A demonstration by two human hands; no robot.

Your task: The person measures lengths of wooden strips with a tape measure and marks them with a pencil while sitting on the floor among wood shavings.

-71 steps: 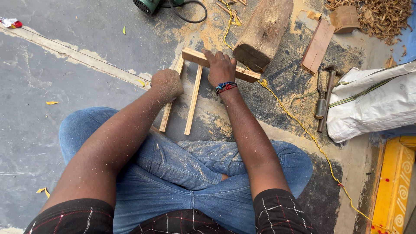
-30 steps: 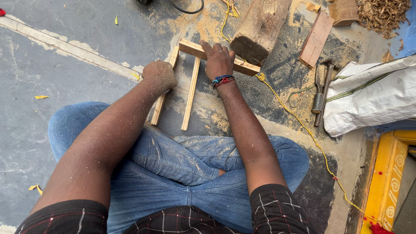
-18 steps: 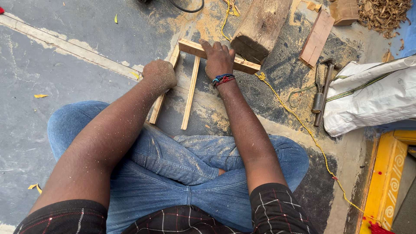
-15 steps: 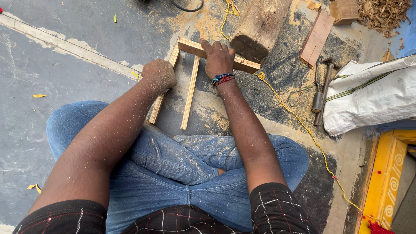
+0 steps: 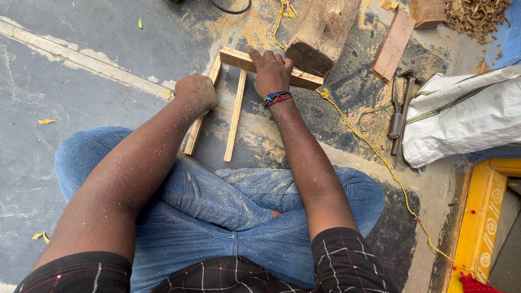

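I sit cross-legged on a dusty floor in blue jeans. My right hand [image 5: 270, 72], with a beaded wristband, presses flat on a short wooden crosspiece [image 5: 236, 58] that lies across the far ends of two thin wooden slats. My left hand [image 5: 196, 92] is a closed fist resting on the left slat [image 5: 194, 137]. The right slat [image 5: 233, 125] lies parallel to it, between my arms. Sawdust covers both forearms.
A thick log block [image 5: 320, 33] lies just beyond the crosspiece. A flat board [image 5: 393, 44], a hammer [image 5: 403, 113], a white sack [image 5: 461, 115] and wood shavings [image 5: 472, 15] are on the right. A yellow string [image 5: 374, 152] runs diagonally; a yellow painted frame [image 5: 480, 217] is lower right.
Both hands keep their hold on the slat frame. The view has drifted slightly, so everything sits a little higher and further left in the picture.
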